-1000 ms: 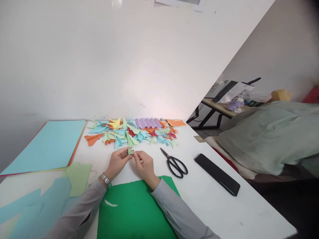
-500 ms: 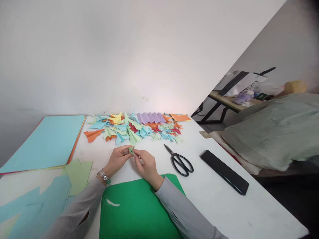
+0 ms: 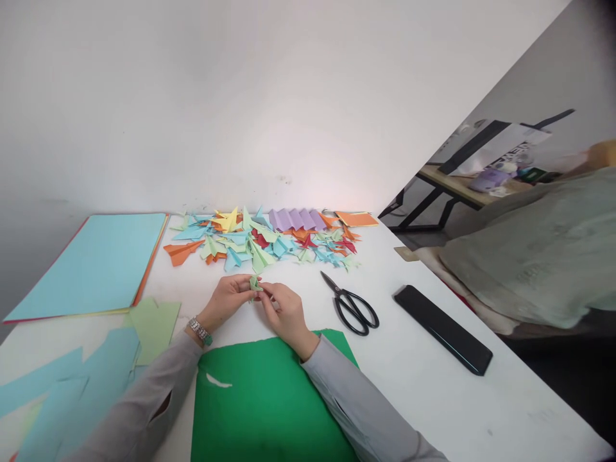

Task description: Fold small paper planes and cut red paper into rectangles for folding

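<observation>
A small folded piece of light green paper (image 3: pixel 255 283) is pinched between both hands above the white table. My left hand (image 3: pixel 230 300), with a metal watch (image 3: pixel 200 332) on its wrist, grips it from the left by thumb and fingers. From the right, my right hand (image 3: pixel 283 313) closes its fingertips on the same paper. Its exact shape is partly hidden by the fingers. Just beyond the hands lie several folded paper planes and other folded shapes (image 3: pixel 262 255) in many colours. A green sheet (image 3: pixel 269 398) lies below my forearms.
Black-handled scissors (image 3: pixel 353 308) and a long black case (image 3: pixel 443 328) lie to the right. Large coloured sheets (image 3: pixel 101 263) are stacked at the left, near cut blue and green paper pieces (image 3: pixel 156 330). A pleated purple paper (image 3: pixel 296 219) lies by the wall. Another person (image 3: pixel 529 256) is at the right.
The view has shifted slightly, so the table things at the right sit farther right. Both hands still hold the green paper, which has turned a little between the fingers.
</observation>
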{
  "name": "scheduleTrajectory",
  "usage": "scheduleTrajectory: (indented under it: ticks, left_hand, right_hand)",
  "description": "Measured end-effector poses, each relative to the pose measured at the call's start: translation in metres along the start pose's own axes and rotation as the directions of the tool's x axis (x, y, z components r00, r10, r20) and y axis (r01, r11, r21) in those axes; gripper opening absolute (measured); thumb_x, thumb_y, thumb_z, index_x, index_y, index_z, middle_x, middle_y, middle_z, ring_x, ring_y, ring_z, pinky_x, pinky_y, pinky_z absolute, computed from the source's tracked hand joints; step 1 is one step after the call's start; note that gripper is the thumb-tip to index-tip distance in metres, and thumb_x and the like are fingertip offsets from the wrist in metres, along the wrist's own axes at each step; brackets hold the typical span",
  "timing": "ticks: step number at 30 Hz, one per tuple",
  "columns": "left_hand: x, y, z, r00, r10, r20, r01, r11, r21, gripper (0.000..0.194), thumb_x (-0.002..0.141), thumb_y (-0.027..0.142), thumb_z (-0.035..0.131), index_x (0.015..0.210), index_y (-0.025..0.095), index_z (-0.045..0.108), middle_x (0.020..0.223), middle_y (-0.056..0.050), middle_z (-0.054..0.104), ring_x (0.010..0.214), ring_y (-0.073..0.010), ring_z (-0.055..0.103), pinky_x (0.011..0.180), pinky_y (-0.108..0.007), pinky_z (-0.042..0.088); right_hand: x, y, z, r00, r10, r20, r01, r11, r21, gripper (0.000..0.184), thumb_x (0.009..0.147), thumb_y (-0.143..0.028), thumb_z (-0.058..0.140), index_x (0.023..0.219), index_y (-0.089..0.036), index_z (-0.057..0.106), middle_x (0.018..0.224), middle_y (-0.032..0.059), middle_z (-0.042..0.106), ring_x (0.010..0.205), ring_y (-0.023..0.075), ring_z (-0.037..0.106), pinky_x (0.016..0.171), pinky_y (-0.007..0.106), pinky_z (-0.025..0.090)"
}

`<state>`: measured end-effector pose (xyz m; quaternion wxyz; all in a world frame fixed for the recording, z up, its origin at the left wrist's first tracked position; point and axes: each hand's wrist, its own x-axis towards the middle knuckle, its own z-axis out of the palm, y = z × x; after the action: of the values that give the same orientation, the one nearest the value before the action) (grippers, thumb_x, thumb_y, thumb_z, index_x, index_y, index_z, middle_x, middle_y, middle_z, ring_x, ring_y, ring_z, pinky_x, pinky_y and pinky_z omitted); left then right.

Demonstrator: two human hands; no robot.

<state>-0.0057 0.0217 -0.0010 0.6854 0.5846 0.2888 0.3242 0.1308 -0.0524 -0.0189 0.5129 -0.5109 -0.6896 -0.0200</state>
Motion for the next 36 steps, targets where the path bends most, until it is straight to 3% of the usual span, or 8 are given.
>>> scheduleTrajectory:
  ticks: [14,23,31,36]
  left_hand:
    - [-0.001,0.000,-0.002,0.997,-0.047,0.058,0.049,0.998,-0.038,0.032,0.063,0.028,0.081,0.089,0.013,0.073,0.076,-0.005,0.074,0.075,-0.0187,0.068,0.075,-0.031,0.054]
    - [0.000,-0.004,0.005,0.996,0.084,-0.004,-0.084,0.996,0.013,0.032,0.063,0.035,0.079,0.086,0.015,0.070,0.083,-0.006,0.075,0.084,-0.0234,0.071,0.083,-0.040,0.057]
    - [-0.001,-0.010,0.007,0.981,0.190,-0.047,-0.184,0.977,0.110,0.033,0.073,0.037,0.071,0.098,0.017,0.066,0.087,-0.006,0.074,0.089,-0.0229,0.070,0.082,-0.036,0.057]
    - [-0.002,-0.011,0.006,0.978,0.198,-0.068,-0.189,0.975,0.119,0.032,0.074,0.038,0.070,0.099,0.017,0.065,0.093,-0.007,0.074,0.094,-0.0242,0.069,0.087,-0.038,0.055]
  right_hand:
    - [-0.001,-0.001,-0.001,0.999,0.039,-0.013,-0.038,0.998,0.055,0.017,0.090,-0.014,0.050,0.101,-0.019,0.062,0.073,0.0039,0.070,0.065,0.0158,0.064,0.062,0.029,0.052]
    - [0.000,-0.001,-0.002,0.998,0.024,-0.051,-0.023,0.999,0.031,0.017,0.090,-0.015,0.050,0.099,-0.018,0.065,0.073,0.0043,0.071,0.063,0.0158,0.064,0.061,0.028,0.052]
    - [-0.001,0.001,-0.005,0.998,-0.032,-0.045,0.030,0.999,-0.036,0.027,0.093,-0.016,0.047,0.113,-0.018,0.066,0.079,0.0064,0.073,0.069,0.0170,0.066,0.066,0.029,0.053]
    - [-0.003,0.000,-0.007,0.997,-0.057,-0.047,0.052,0.993,-0.103,0.026,0.093,-0.016,0.046,0.107,-0.018,0.068,0.078,0.0076,0.072,0.067,0.0184,0.065,0.063,0.031,0.052]
